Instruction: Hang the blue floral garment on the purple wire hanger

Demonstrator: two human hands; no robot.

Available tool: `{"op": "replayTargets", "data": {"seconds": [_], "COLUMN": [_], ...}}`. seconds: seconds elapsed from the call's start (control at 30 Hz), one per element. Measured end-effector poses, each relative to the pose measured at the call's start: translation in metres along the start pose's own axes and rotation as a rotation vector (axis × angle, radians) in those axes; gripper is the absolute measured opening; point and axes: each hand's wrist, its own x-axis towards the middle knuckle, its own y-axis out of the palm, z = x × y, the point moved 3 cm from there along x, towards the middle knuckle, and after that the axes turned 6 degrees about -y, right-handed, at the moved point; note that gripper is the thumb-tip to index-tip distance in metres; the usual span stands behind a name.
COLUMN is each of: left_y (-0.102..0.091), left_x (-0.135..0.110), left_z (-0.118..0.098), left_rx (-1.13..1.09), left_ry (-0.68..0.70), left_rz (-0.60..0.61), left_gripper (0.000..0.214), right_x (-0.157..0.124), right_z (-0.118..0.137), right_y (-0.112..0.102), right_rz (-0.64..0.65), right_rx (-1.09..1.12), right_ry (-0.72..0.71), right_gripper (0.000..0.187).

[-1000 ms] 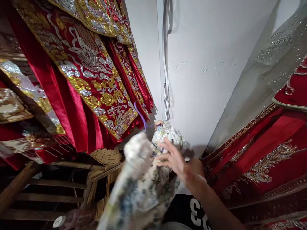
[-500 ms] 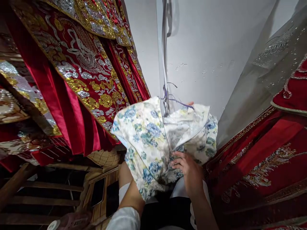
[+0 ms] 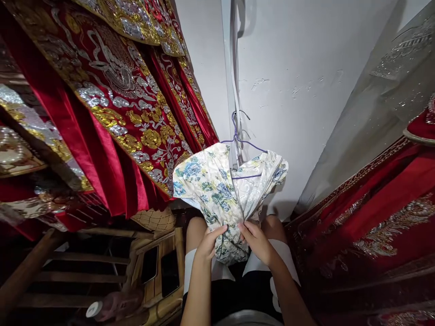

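Observation:
A white floral blouse (image 3: 207,181) with blue and green flowers hangs on a thin purple hanger (image 3: 253,144) hooked at a pale metal post (image 3: 231,68). Its front overlaps in a V, showing the pale lining and the hanger's lower bar. My left hand (image 3: 210,242) is closed on the gathered cloth at the left of the waist, thumb on top. My right hand (image 3: 253,237) pinches the cloth at the right side of the waist, near the overlapping edge. The fingers of both hands are partly hidden behind the fabric.
Red embroidered garments (image 3: 125,104) with gold and silver hang at the left, and more red beaded cloth (image 3: 374,226) at the right. A bamboo stool (image 3: 158,294) holds two dark phones (image 3: 170,271). Beside it lies a bottle (image 3: 112,305). A white wall (image 3: 288,54) stands ahead.
My left hand has come out from under the blouse and now grips its waist. My right hand has moved slightly left and down. The blouse hangs straighter and narrower, its hanger now more visible.

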Motion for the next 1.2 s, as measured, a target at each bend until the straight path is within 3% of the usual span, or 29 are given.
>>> {"op": "replayTargets", "data": {"seconds": [0.07, 0.17, 0.23, 0.33, 0.37, 0.43, 0.5, 0.57, 0.63, 0.77, 0.87, 0.97, 1.07, 1.13, 1.2], "left_y": [-0.006, -0.014, -0.017, -0.013, -0.007, 0.009, 0.026, 0.037, 0.044, 0.051, 0.047, 0.040, 0.035, 0.040, 0.052], "left_x": [0.003, 0.014, 0.017, 0.007, 0.002, -0.004, -0.007, -0.009, -0.009, -0.003, 0.002, 0.008, 0.015, 0.020, 0.025], "left_z": [0.002, 0.004, 0.008, 0.018, 0.023, 0.038, 0.054, 0.066, 0.071, 0.080, 0.089, 0.094, 0.074, 0.037, -0.016], "left_rx": [-0.055, -0.084, -0.017, 0.227, 0.331, 0.510, 0.585, 0.589, 0.625, 0.827, 0.893, 0.932, 0.934, 0.876, 0.735], "left_ry": [-0.017, 0.105, 0.262, 0.612, 0.700, 0.734, 0.622, 0.510, 0.468, 0.457, 0.474, 0.469, 0.460, 0.521, 0.677], "left_rz": [-0.060, -0.257, -0.434, -0.676, -0.667, -0.454, -0.174, -0.039, -0.014, 0.041, 0.029, 0.073, 0.117, 0.119, 0.092], "left_gripper": [0.048, 0.053, 0.054, 0.050, 0.045, 0.035, 0.024, 0.016, 0.019, 0.021, 0.021, 0.019, 0.016, 0.010, 0.014], "right_x": [0.000, 0.000, 0.001, 0.001, 0.000, -0.002, -0.005, -0.005, 0.004, 0.052, 0.093, 0.110, 0.106, 0.100, 0.096], "right_z": [0.005, 0.011, 0.013, 0.013, 0.013, 0.013, 0.014, 0.020, 0.035, 0.091, 0.143, 0.177, 0.181, 0.174, 0.166], "right_y": [0.002, -0.004, -0.009, -0.013, -0.012, -0.011, -0.009, -0.010, -0.018, -0.047, -0.060, -0.061, -0.052, -0.047, -0.043], "right_rz": [0.011, -0.024, -0.072, -0.130, -0.132, -0.103, -0.043, 0.010, -0.030, -0.263, -0.233, -0.229, -0.194, -0.168, -0.149], "right_rx": [-0.004, 0.023, 0.051, 0.095, 0.107, 0.118, 0.113, 0.108, 0.106, 0.131, 0.179, 0.207, 0.161, 0.128, 0.112], "right_ry": [-0.045, -0.077, -0.074, -0.037, -0.022, 0.000, 0.025, 0.048, 0.019, -0.105, -0.238, -0.335, -0.358, -0.359, -0.345], "right_gripper": [0.060, 0.061, 0.060, 0.051, 0.047, 0.038, 0.032, 0.030, 0.028, 0.030, 0.032, 0.028, 0.027, 0.027, 0.028]}}
